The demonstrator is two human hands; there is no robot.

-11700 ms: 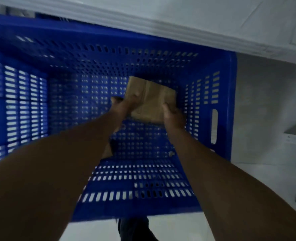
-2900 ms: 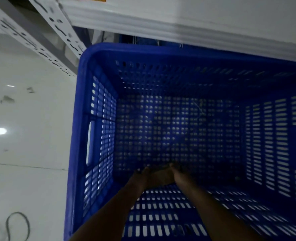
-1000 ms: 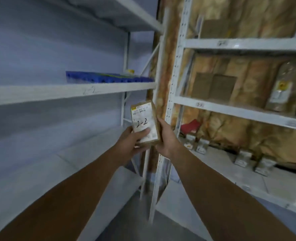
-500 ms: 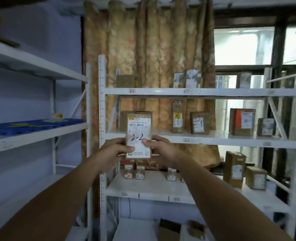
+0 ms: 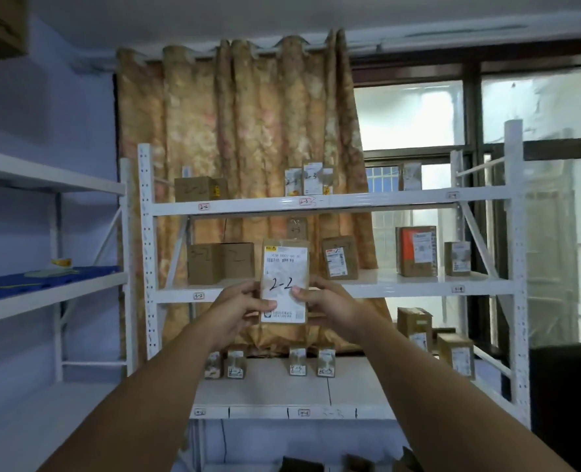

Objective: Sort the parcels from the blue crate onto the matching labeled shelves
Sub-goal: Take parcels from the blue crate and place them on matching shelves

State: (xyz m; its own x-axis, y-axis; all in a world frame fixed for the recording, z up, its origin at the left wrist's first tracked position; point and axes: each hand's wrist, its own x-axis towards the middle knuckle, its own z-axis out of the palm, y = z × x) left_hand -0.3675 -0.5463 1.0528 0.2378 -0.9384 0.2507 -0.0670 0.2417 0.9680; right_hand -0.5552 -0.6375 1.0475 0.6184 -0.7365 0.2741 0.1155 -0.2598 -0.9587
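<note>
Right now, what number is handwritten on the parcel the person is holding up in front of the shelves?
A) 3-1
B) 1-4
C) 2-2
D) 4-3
C: the parcel, held upright between the left hand and the right hand, shows "2-2" written in dark marker on its white front.

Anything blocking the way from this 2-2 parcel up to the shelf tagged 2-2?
Nothing visible. Open air lies between the parcel and the 2-2 tag; a brown box stands above it, bare shelf to its right.
</note>
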